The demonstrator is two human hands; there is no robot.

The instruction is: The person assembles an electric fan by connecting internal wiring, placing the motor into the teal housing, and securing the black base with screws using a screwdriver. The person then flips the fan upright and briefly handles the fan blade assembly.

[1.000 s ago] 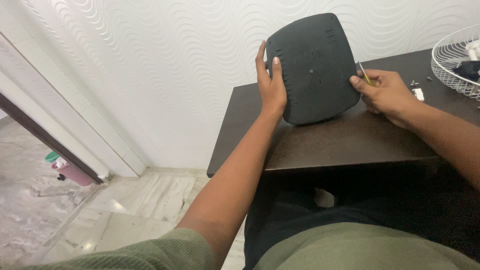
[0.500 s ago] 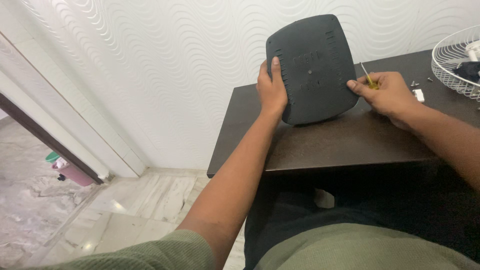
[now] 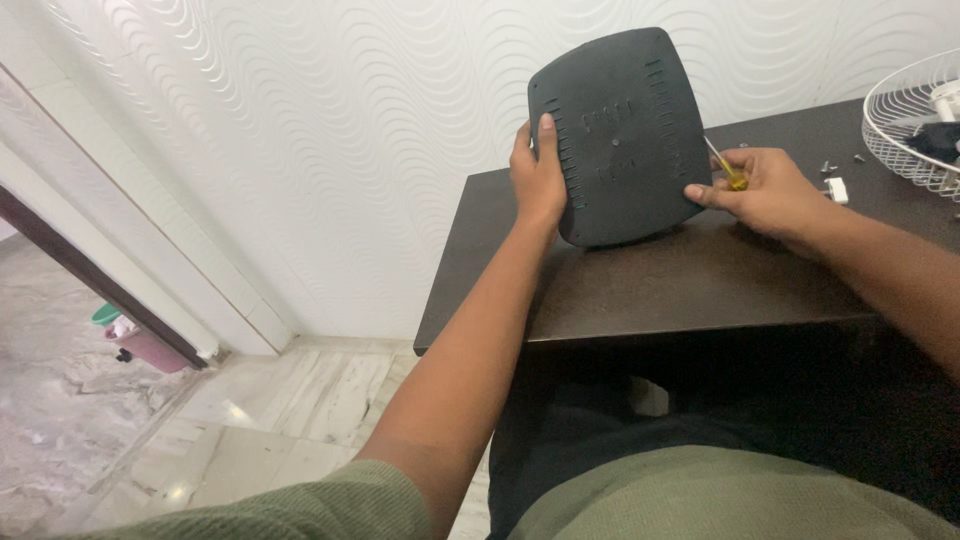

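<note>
Dark plastic, slotted along both sides, the base cover (image 3: 620, 135) stands tilted on its lower edge near the table's (image 3: 640, 285) back left corner. On its left side the left hand (image 3: 537, 180) grips it, thumb across the face. Opposite, the right hand (image 3: 765, 190) steadies its lower right edge, fingers also closed around a yellow-handled screwdriver (image 3: 728, 172). Loose screws (image 3: 828, 166) and a white wire fan guard (image 3: 915, 120) lie near the table's right edge.

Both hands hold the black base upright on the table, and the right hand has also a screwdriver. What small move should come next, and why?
Probably lay the base flat, underside up. It stands on its lower edge on the table, steadied by the left hand and right hand, so the screwdriver in the right hand cannot be used freely. Lying flat would free that hand.
</note>
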